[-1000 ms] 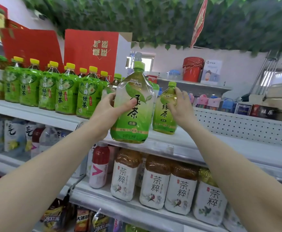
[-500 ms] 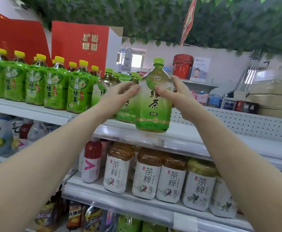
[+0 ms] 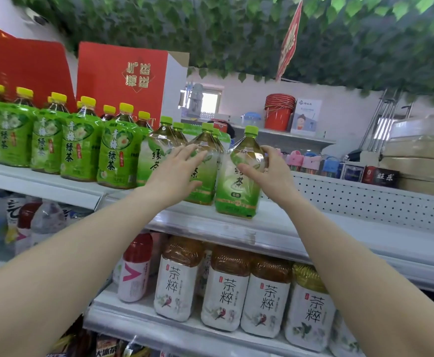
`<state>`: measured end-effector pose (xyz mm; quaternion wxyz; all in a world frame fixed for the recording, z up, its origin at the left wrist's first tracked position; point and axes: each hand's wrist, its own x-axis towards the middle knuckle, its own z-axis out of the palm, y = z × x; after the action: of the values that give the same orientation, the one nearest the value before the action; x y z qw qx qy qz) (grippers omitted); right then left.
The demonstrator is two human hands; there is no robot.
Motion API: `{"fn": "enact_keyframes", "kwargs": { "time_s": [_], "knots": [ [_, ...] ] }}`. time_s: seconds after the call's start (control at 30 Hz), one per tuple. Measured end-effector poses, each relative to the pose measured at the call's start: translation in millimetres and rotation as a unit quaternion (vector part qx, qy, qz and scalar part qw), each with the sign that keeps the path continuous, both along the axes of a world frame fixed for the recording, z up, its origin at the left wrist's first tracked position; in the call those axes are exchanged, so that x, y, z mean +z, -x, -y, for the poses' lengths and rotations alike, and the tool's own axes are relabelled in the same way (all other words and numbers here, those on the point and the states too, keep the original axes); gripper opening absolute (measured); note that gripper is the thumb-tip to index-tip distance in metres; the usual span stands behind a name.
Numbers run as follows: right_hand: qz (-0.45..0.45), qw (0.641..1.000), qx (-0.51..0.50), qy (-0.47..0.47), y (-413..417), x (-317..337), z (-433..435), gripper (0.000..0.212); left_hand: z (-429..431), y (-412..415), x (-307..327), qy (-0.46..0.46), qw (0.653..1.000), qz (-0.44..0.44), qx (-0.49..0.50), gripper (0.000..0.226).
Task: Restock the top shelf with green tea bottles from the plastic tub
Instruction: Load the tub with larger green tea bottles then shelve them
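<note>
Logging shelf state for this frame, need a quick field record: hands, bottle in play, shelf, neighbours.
left hand: open, fingers spread against second green tea bottle
right hand: gripping rightmost green tea bottle
rightmost bottle: upright, base on top shelf
left neighbours: yellow-capped green tea bottles
shelf below: white-labelled tea bottles
plastic tub: not in view

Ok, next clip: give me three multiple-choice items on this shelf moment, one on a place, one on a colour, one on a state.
1. Where does the rightmost green tea bottle stand?
A. on the top shelf
B. in a tub
C. on the floor

2. What colour is its cap?
A. yellow
B. green
C. red

3. What is the left hand doing?
A. gripping a cap
B. open, fingers spread by the neighbouring bottle
C. out of view

Answers: 1 A, its base rests on the shelf edge. 2 B, the cap is light green. 3 B, the fingers are splayed; only the right hand holds a bottle.
</note>
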<state>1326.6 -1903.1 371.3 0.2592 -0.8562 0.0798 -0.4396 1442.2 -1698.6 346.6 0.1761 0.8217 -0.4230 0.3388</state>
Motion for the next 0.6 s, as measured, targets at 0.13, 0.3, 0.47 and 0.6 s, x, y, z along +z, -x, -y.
{"fn": "enact_keyframes", "kwargs": {
  "time_s": [0.13,0.3,0.47,0.6],
  "knots": [
    [0.008,0.982,-0.075,0.173,3,-5,-11,0.098,9,-5,0,-0.008,1.0,0.015,0.004,0.087],
    [-0.118,0.922,-0.156,0.333,5,-19,-19,0.121,24,-14,3,-0.033,0.999,0.029,0.027,0.102],
    [-0.13,0.928,-0.142,0.318,2,-17,-12,0.12,37,-24,0,-0.048,0.997,0.037,0.051,0.106],
    [-0.134,0.923,-0.151,0.328,-8,-17,-2,0.125,43,-28,-4,-0.031,0.998,0.024,0.054,0.107]
  ]
}}
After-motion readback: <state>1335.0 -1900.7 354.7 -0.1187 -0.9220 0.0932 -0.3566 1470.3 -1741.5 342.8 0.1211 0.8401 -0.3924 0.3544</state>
